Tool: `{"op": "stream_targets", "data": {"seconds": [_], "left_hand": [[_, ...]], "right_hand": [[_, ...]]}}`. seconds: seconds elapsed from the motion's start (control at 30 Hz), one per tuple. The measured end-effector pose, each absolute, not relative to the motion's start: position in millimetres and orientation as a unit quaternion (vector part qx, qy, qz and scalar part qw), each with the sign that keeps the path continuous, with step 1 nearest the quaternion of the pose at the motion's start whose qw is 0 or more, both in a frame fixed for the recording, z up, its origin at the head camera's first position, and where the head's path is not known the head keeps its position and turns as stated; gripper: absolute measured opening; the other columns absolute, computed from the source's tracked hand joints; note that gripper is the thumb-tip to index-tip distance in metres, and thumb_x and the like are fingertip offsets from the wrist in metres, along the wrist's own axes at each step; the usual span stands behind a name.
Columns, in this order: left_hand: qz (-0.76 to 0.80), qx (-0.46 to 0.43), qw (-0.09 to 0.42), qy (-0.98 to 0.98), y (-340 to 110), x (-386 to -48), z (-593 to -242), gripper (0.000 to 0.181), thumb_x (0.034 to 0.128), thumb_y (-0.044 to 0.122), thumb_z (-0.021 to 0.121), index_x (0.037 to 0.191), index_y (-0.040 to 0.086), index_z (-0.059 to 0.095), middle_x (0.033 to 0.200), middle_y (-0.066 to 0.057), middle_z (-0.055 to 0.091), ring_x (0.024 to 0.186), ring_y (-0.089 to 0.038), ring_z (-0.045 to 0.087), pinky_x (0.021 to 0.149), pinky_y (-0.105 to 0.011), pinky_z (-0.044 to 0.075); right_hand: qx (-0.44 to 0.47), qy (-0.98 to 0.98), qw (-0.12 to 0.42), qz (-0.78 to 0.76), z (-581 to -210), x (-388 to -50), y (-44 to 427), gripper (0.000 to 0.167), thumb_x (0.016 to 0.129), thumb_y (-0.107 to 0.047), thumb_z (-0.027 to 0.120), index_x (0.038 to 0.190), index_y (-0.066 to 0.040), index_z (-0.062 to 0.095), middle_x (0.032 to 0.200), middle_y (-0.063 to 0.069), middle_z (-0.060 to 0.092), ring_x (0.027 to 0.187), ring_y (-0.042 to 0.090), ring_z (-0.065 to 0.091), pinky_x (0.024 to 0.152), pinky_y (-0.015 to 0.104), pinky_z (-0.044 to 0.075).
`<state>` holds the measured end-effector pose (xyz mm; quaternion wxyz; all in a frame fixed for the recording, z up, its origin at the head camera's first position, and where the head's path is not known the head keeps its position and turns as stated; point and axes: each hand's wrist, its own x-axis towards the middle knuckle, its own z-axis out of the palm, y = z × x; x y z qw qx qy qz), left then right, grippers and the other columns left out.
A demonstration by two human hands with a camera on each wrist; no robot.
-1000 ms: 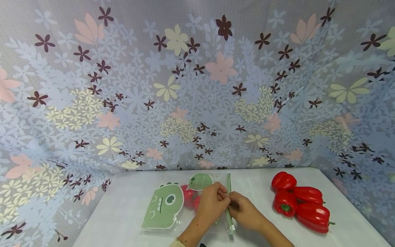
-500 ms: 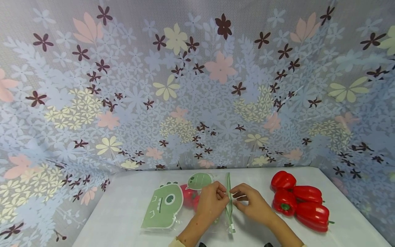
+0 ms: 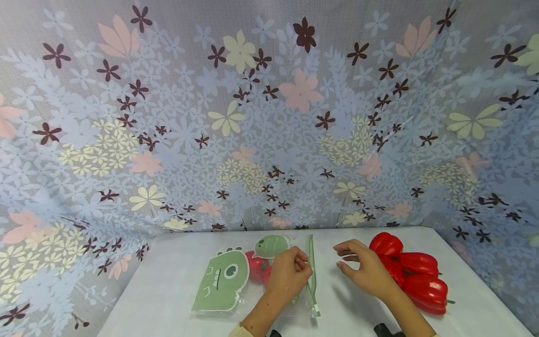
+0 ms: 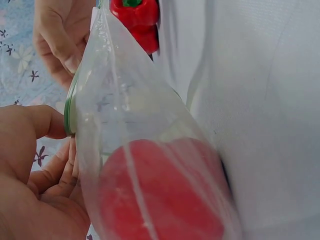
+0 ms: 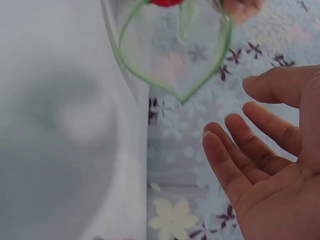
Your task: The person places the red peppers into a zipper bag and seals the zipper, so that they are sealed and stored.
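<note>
A clear zip bag (image 3: 223, 285) printed with a green monster lies on the white table, its green zip edge (image 3: 311, 276) facing right. Red bell peppers (image 3: 255, 267) show through the film, and one pepper (image 4: 165, 200) fills the lower bag in the left wrist view. My left hand (image 3: 289, 274) pinches the zip edge between thumb and finger. In the right wrist view the bag's mouth (image 5: 182, 100) gapes in a green-rimmed loop. Apart from the bag, my right hand (image 3: 365, 269) hovers with spread, loosely bent fingers and holds nothing, partly covering the loose peppers.
Several red bell peppers (image 3: 425, 292) lie in a cluster at the right of the table (image 3: 156, 276). A flower-patterned cloth (image 3: 269, 117) rises behind the table and along both sides. A small white slider (image 3: 316, 310) sits at the near end of the zip.
My right hand has let go of the zip edge and moved right to the loose peppers, its fingers spreading. My left hand has kept its pinch on the bag.
</note>
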<state>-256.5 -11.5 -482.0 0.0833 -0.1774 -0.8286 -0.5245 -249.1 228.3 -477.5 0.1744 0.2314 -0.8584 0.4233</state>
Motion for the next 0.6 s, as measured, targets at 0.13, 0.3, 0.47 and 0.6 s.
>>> {"op": "stream_targets", "data": {"seconds": [0.13, 0.3, 0.47, 0.6], "left_hand": [[-0.527, -0.177, 0.082, -0.827, -12, -256, -482, 0.011, 0.0858, 0.0, 0.073, 0.094, 0.008, 0.071, 0.072, 0.009, 0.063, 0.061, 0.0, 0.058, 0.057, -0.019, 0.051], [-0.527, -0.177, 0.083, -0.827, -12, -255, -481, 0.011, 0.0853, 0.0, 0.072, 0.093, 0.008, 0.071, 0.072, 0.009, 0.063, 0.06, 0.0, 0.058, 0.057, -0.019, 0.051], [-0.525, -0.174, 0.085, -0.829, -11, -254, -481, 0.011, 0.0844, 0.0, 0.072, 0.092, 0.007, 0.071, 0.072, 0.009, 0.063, 0.059, 0.0, 0.058, 0.057, -0.019, 0.051], [-0.528, -0.175, 0.084, -0.827, -11, -254, -480, 0.011, 0.0848, 0.0, 0.073, 0.092, 0.008, 0.071, 0.072, 0.009, 0.062, 0.059, 0.0, 0.058, 0.056, -0.019, 0.051]], "right_hand": [[0.202, -0.874, 0.173, 0.407, -470, -247, 243, 0.039, 0.088, 0.003, 0.081, 0.122, -0.01, 0.069, 0.12, 0.003, 0.069, 0.108, 0.03, 0.07, 0.091, 0.046, 0.061], [0.161, -0.896, 0.177, 0.374, -462, -246, 263, 0.038, 0.091, -0.006, 0.082, 0.127, -0.01, 0.068, 0.122, 0.006, 0.069, 0.111, 0.032, 0.071, 0.094, 0.052, 0.059], [0.13, -0.913, 0.176, 0.344, -456, -244, 282, 0.042, 0.092, -0.012, 0.083, 0.13, -0.007, 0.067, 0.128, 0.011, 0.067, 0.115, 0.034, 0.069, 0.096, 0.057, 0.057], [0.106, -0.928, 0.163, 0.319, -453, -242, 296, 0.048, 0.092, -0.018, 0.084, 0.133, -0.002, 0.065, 0.132, 0.018, 0.065, 0.119, 0.041, 0.064, 0.097, 0.064, 0.054]]}}
